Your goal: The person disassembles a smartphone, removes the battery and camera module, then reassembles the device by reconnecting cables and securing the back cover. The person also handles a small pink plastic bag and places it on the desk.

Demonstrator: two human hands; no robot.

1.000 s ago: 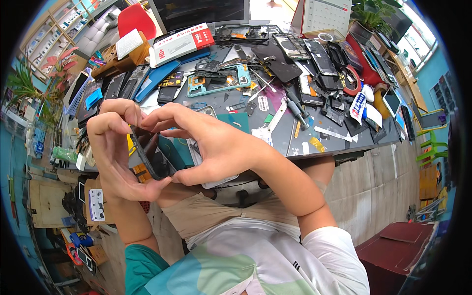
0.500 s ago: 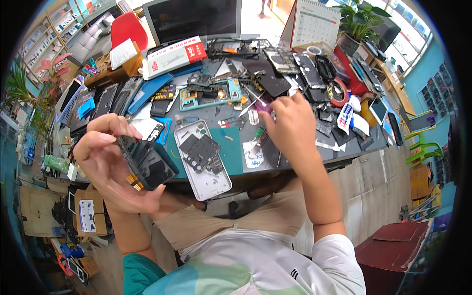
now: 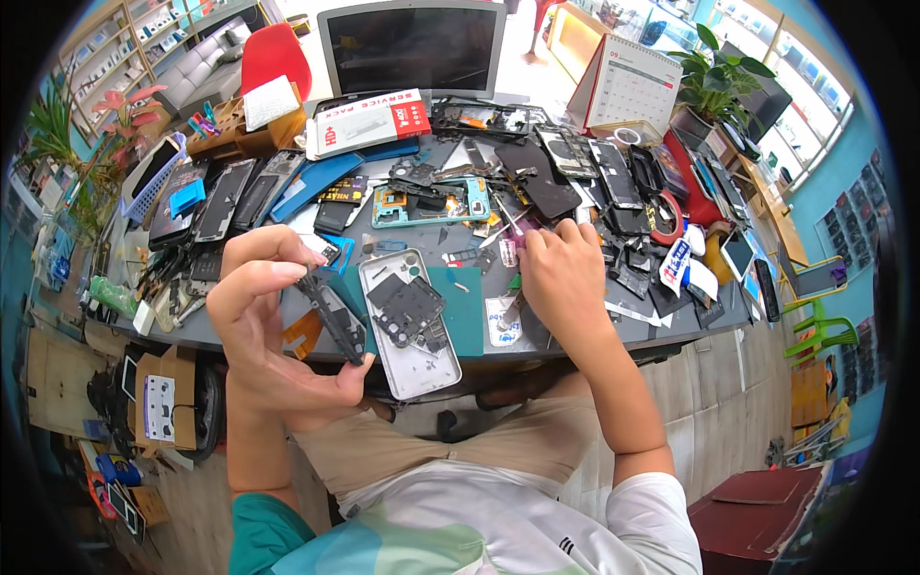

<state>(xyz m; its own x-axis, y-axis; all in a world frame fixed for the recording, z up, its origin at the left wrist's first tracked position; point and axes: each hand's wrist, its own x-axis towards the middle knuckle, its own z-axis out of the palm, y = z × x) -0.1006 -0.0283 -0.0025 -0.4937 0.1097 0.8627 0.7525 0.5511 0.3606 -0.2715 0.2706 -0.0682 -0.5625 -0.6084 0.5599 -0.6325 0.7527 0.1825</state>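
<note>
My left hand (image 3: 278, 335) is closed around a dark phone assembly (image 3: 335, 321), gripping it by its ends between fingers and thumb. The assembly is tilted nearly edge-on, and an orange flex cable (image 3: 303, 335) hangs beside it. Just right of it lies a white phone back cover (image 3: 422, 379), holding black internal parts (image 3: 406, 305). It rests partly on a teal mat (image 3: 466, 321) and juts past the desk's front edge. My right hand (image 3: 563, 280) is over the desk with fingers curled together; whatever they may hold is hidden. A small white card (image 3: 501, 331) lies beside that hand.
Phones and loose parts crowd the desk around a light-blue phone frame (image 3: 393, 218). Behind stand a red-and-white box (image 3: 364, 129), a monitor (image 3: 412, 48), a desk calendar (image 3: 628, 86) and a potted plant (image 3: 709, 81). Red tape (image 3: 666, 218) lies at right.
My left hand has moved right and turned the phone assembly from showing its face to nearly edge-on. My right hand has come slightly lower, its fingers still curled. The whole view has shifted a little.
</note>
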